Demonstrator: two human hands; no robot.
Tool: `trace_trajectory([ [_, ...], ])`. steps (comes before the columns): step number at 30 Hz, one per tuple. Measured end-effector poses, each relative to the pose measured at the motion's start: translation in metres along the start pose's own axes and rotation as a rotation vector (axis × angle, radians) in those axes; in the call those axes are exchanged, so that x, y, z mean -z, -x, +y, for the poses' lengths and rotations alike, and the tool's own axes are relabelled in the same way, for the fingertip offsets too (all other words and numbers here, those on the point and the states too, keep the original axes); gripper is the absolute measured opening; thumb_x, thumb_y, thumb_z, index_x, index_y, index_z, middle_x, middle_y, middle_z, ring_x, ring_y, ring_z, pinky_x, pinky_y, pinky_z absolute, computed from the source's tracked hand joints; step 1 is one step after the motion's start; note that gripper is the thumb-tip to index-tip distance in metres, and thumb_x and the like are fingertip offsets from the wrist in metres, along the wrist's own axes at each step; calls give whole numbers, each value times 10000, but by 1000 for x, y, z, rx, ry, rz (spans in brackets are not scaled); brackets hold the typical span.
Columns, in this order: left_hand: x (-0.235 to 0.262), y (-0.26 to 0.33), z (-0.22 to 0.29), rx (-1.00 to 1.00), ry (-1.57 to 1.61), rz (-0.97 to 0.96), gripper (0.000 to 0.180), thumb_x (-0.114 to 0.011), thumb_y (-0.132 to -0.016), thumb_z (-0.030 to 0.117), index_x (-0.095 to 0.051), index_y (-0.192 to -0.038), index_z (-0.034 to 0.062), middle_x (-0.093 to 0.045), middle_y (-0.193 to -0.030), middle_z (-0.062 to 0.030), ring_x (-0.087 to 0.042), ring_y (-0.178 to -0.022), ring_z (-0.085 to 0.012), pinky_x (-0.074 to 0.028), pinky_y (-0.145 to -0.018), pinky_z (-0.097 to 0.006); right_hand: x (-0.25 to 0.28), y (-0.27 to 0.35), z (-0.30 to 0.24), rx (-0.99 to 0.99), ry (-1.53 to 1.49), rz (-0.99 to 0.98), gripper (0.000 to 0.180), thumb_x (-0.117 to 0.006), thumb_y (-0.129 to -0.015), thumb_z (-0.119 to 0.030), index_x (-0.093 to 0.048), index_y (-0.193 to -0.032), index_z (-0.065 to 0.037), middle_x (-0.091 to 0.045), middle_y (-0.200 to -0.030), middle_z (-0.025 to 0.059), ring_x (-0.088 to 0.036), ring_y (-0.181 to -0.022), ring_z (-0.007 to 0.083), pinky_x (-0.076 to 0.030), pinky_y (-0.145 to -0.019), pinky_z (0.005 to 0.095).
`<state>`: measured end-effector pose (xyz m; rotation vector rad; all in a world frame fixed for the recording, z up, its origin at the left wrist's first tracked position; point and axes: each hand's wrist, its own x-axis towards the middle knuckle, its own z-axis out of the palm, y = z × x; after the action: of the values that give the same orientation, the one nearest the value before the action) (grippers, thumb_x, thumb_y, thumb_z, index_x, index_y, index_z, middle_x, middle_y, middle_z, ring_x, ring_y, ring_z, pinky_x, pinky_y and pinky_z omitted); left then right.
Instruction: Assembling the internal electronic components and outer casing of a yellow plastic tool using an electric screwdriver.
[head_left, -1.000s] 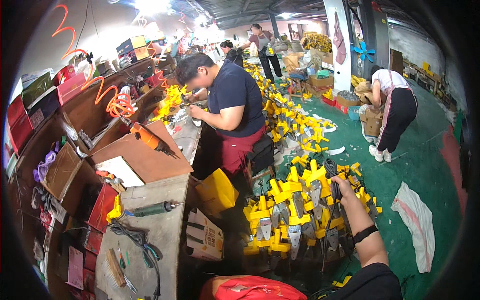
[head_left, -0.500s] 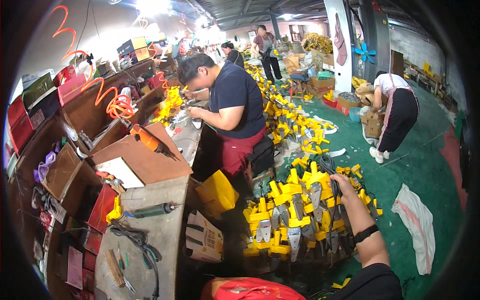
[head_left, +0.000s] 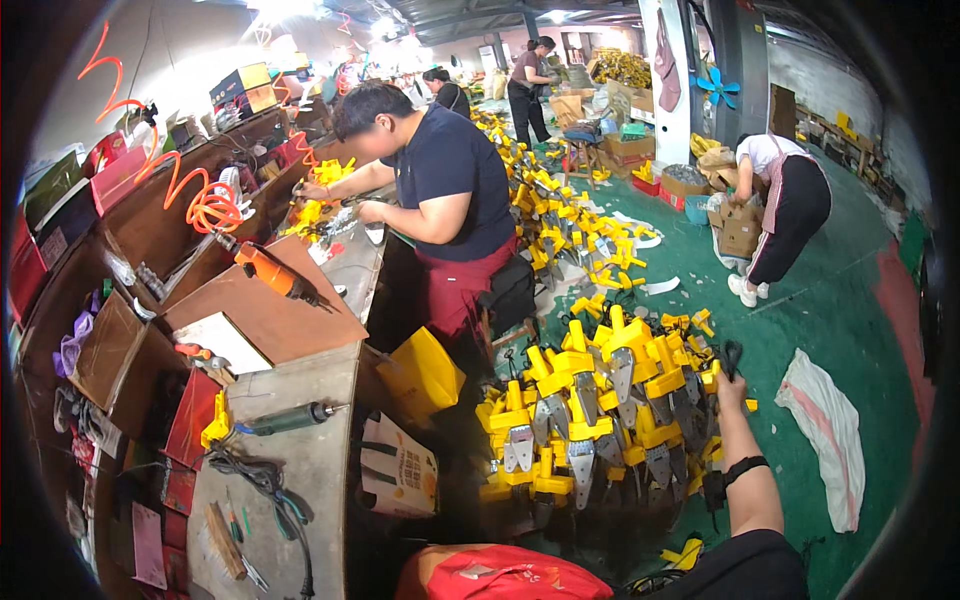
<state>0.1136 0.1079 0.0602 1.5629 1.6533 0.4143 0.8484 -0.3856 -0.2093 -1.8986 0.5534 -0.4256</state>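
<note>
My right hand (head_left: 733, 392) reaches out over the right side of a big heap, its fingers closed around a coiled black power cord (head_left: 732, 358). Beneath and beside it lies the heap of yellow-handled tools (head_left: 590, 400) with flat grey metal heads, piled on the floor. A dark piece of cord with what looks like a plug (head_left: 713, 492) hangs near my wrist. Whether the cord I grip belongs to one of the heaped tools cannot be seen. My left hand is out of the picture.
On the left, a workbench (head_left: 325, 470) bears an electric screwdriver (head_left: 290, 420), a brush (head_left: 224, 540) and a yellow tool (head_left: 217, 422). An orange screwdriver (head_left: 272, 270) hangs above. A co-worker (head_left: 455, 180) sits ahead; another bends over a carton (head_left: 738, 230). A white sack (head_left: 825, 430) lies right.
My right hand has moved rightward and slightly down with the black cord, off the middle of the heap toward its right edge. The view has shifted a little.
</note>
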Motion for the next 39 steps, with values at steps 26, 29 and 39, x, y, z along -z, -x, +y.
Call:
trace_trajectory([
  [26,0,-9,-56,-66,-22,92,238,-733,-806,147,-685,-992,7,-673,-969,-94,-610,-827,-173,-505,-734,-301,117,-5,110,-388,507,144,419,-666,-749,-267,-619,-1035,35,-647,-992,244,-609,-964,407,-468,-831,467],
  [29,2,-13,-60,-54,-19,64,247,-734,-806,149,-684,-1002,8,-673,-969,-91,-613,-815,-167,-509,-722,-296,125,-10,112,-367,560,152,432,-673,-744,-266,-617,-1037,46,-646,-986,252,-610,-967,407,-468,-829,461],
  [39,19,-19,-76,-37,-16,13,276,-736,-806,157,-681,-1033,10,-673,-969,-79,-622,-776,-148,-520,-680,-278,138,-19,137,-370,695,136,451,-662,-764,-276,-612,-1099,21,-625,-1071,235,-610,-987,388,-487,-808,456],
])
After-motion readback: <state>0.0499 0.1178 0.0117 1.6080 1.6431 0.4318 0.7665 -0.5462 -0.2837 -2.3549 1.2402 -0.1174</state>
